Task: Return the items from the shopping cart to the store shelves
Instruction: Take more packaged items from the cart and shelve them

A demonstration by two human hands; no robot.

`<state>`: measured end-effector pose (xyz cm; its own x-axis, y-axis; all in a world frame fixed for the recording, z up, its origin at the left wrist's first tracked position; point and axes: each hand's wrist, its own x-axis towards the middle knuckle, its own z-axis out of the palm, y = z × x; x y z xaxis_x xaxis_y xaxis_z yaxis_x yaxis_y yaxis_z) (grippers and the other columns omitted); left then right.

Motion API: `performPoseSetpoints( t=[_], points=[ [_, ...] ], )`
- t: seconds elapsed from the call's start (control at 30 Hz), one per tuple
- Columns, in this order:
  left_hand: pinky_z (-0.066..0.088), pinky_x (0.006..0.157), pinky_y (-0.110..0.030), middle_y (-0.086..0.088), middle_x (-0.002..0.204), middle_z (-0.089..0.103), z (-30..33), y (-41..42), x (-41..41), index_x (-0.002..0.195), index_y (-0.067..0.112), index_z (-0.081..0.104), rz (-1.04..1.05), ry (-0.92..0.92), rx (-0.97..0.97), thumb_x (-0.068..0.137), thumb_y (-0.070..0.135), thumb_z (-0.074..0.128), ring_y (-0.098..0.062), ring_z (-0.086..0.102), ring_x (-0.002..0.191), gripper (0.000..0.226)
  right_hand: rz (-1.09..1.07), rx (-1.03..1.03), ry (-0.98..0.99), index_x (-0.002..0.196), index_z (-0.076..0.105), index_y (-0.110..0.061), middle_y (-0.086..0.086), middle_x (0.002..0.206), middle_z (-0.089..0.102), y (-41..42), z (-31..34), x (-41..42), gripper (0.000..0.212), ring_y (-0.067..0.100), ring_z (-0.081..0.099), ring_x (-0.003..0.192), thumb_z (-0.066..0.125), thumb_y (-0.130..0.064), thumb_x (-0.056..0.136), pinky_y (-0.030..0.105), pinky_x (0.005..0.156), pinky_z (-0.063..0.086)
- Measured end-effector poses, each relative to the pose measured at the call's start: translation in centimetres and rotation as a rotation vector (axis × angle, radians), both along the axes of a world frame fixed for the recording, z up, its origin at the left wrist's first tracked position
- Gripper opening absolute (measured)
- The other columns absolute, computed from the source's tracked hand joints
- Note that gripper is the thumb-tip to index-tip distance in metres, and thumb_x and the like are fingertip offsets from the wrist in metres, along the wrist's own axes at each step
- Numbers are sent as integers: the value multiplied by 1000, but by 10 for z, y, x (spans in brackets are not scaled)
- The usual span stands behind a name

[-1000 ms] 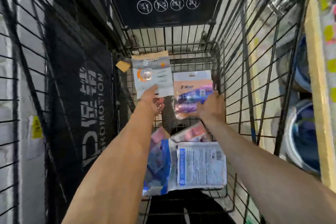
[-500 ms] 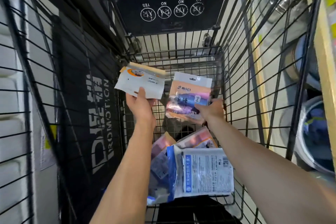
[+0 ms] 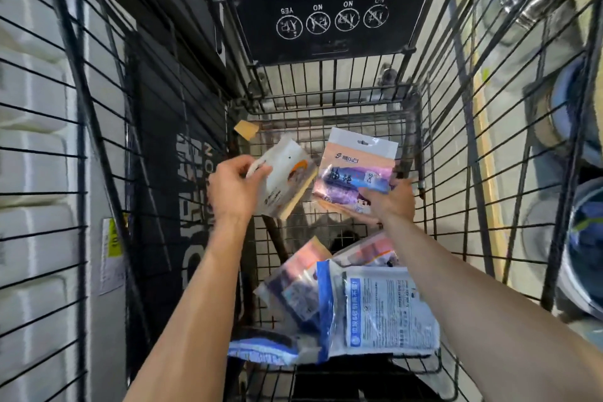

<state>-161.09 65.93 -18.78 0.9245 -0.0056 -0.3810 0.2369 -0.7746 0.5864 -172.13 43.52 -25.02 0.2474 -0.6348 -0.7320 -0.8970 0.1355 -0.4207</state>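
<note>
Both my arms reach down into a black wire shopping cart (image 3: 434, 147). My left hand (image 3: 233, 188) grips a white packet with an orange mark (image 3: 287, 183), tilted on edge. My right hand (image 3: 393, 201) holds a peach-and-purple hanging bag (image 3: 354, 170) by its lower edge, label facing me. Below my hands, on the cart floor, lie a white-and-blue printed pack (image 3: 380, 310), a pink-and-dark pouch (image 3: 298, 281), another pink pouch (image 3: 370, 250) partly under it, and a blue-white pack (image 3: 264, 347) at the near edge.
A black child-seat flap (image 3: 326, 10) with warning icons closes the cart's far end. A black promotion panel (image 3: 192, 206) hangs on the left wall. Store shelving with round blue-rimmed ware (image 3: 584, 248) shows through the right wires. White containers (image 3: 32, 140) lie beyond the left side.
Both hands have lifted their packets higher and toward me. The left hand has turned the white packet from flat to on edge.
</note>
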Motion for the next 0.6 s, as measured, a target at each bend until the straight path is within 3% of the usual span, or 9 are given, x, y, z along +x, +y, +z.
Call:
performPoseSetpoints(
  t=[0.13,0.23,0.3,0.4,0.5,0.6],
  points=[
    [57,76,-27,9,101,73,-6,-1,-41,111,24,71,337,50,-143,78,32,83,-9,70,91,36,-6,3,9,132,45,-15,1,126,57,4,-2,6,76,26,63,106,87,-34,71,43,93,53],
    [59,84,-27,8,110,68,-14,-7,-68,119,23,61,579,92,-306,72,15,88,-11,67,103,55,-5,-38,-3,121,48,-15,0,114,60,5,-3,7,65,27,65,98,87,-30,72,38,80,55],
    [59,79,-21,7,108,67,-16,-13,-81,118,21,57,734,123,-414,70,2,87,-11,68,102,59,-5,-33,-11,116,50,-15,0,105,62,5,-4,7,58,27,67,92,87,-29,73,36,73,55],
    [58,74,-16,-1,108,69,-18,-21,-87,114,18,58,936,181,-559,72,-6,82,-13,70,99,54,-64,11,-18,104,52,-25,-2,100,69,4,-13,4,57,27,73,85,91,-32,63,46,73,62],
    [61,80,-27,-7,110,73,-21,-24,-77,114,17,66,950,297,-705,79,-3,77,-22,71,102,42,-130,32,-70,87,53,-39,-4,89,71,-2,-40,-5,51,26,75,77,94,-32,57,45,64,63],
    [60,69,-25,-4,107,73,-23,-29,-70,118,21,63,896,371,-746,82,-4,75,-18,71,97,45,-232,52,-174,77,54,-43,-9,86,68,0,-9,2,49,26,75,80,92,-17,63,47,66,63]
  ],
)
